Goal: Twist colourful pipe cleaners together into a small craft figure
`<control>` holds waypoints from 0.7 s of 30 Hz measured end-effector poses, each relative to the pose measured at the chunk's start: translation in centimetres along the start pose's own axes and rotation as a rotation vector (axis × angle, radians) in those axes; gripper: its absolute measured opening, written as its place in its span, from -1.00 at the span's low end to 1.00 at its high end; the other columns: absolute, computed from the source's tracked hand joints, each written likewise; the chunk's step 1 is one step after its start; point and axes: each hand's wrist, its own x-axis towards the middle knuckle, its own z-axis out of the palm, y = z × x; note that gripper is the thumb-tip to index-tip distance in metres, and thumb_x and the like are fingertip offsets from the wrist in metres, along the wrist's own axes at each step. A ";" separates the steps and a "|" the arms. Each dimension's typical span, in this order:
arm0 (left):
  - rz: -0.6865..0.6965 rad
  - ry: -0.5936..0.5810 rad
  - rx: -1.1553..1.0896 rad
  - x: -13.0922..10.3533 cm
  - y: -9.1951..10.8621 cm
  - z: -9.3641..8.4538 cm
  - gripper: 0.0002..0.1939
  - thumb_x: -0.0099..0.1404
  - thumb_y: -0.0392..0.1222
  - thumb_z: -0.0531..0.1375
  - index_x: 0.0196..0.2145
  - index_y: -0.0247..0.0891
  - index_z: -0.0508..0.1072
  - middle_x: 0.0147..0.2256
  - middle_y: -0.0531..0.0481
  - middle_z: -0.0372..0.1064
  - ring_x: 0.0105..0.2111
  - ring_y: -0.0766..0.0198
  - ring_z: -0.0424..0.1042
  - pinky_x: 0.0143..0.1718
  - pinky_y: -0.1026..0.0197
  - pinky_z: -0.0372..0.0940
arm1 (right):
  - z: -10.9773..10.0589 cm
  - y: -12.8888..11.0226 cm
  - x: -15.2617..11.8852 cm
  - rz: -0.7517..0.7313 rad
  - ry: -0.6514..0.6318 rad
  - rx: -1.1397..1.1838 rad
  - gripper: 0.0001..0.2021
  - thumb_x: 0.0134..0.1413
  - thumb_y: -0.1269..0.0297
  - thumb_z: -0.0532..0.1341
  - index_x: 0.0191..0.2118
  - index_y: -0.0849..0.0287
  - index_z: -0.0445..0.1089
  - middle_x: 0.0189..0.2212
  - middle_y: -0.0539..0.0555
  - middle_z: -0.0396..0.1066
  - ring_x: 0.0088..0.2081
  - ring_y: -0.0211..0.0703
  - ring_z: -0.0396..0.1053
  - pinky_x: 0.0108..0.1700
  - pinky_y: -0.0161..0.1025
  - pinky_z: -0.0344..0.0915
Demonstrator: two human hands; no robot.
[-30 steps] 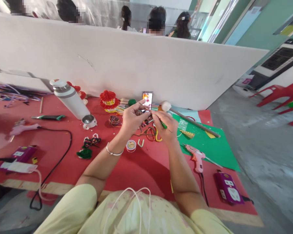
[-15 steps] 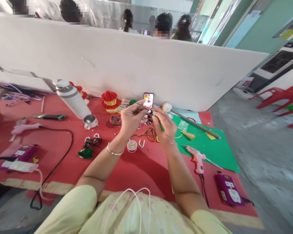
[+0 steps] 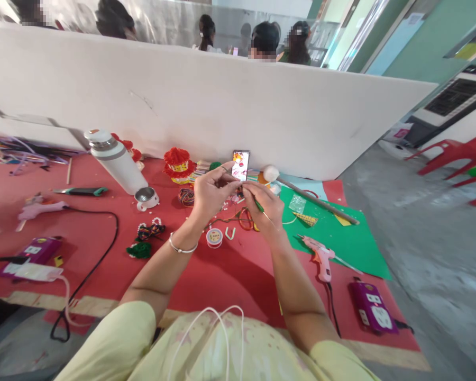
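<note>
My left hand (image 3: 212, 194) is closed in a pinch above the table, its fingertips meeting those of my right hand (image 3: 266, 203). Between the left fingers is something small and dark, too fine to name. A slim green-handled tool (image 3: 258, 205), which looks like a crochet hook, is gripped in my right hand, its thin metal end pointing back toward the wrist. Just beyond the fingertips a lit phone (image 3: 240, 165) leans against the white board. Below the hands lie a thread spool (image 3: 214, 237), a white U-shaped piece (image 3: 230, 233) and scissors (image 3: 246, 218) with an orange handle.
On the left are a white flask (image 3: 117, 164), its cup (image 3: 146, 198), a cutter knife (image 3: 81, 191), dark green yarn (image 3: 139, 250) and a glue gun (image 3: 43, 210). Another glue gun (image 3: 321, 256) and a purple power strip (image 3: 373, 307) lie right. A white board (image 3: 206, 100) stands behind.
My fingertips have come closer together, with the right hand tilted so that more of the green-handled tool shows. Both hands are slightly lower. The things on the table have stayed put.
</note>
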 end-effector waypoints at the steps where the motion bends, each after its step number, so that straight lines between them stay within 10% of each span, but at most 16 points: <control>1: 0.011 0.015 0.015 -0.1 -0.2 0.1 -0.69 0.13 -0.21 0.49 -0.14 -0.26 0.73 -0.32 -0.05 0.68 -0.42 0.29 0.56 -0.41 0.27 0.47 | 0.0 0.0 0.0 0.002 0.009 -0.006 -0.80 0.42 0.32 0.27 0.05 0.02 0.60 -0.01 0.10 0.71 0.02 -0.10 0.69 0.15 -0.10 0.63; 8: 0.024 -0.104 0.065 -0.3 -0.8 0.2 -0.15 0.15 -0.34 0.42 0.40 -0.19 0.44 -0.31 0.01 0.66 -0.36 0.28 0.61 -0.31 0.25 0.52 | 0.2 0.3 0.0 0.053 0.039 0.009 -0.80 0.43 0.24 0.27 0.03 0.00 0.62 -0.02 0.11 0.72 0.01 -0.06 0.69 0.14 -0.04 0.64; 21: -0.092 -0.092 -0.160 0.3 -0.4 0.4 -0.11 0.08 -0.23 0.52 0.36 -0.27 0.46 -0.34 -0.01 0.65 -0.38 0.30 0.59 -0.35 0.28 0.48 | -0.3 0.3 0.1 0.016 0.033 0.059 -0.74 0.43 0.25 0.27 0.12 -0.05 0.61 0.06 0.09 0.69 0.07 -0.06 0.66 0.16 -0.07 0.62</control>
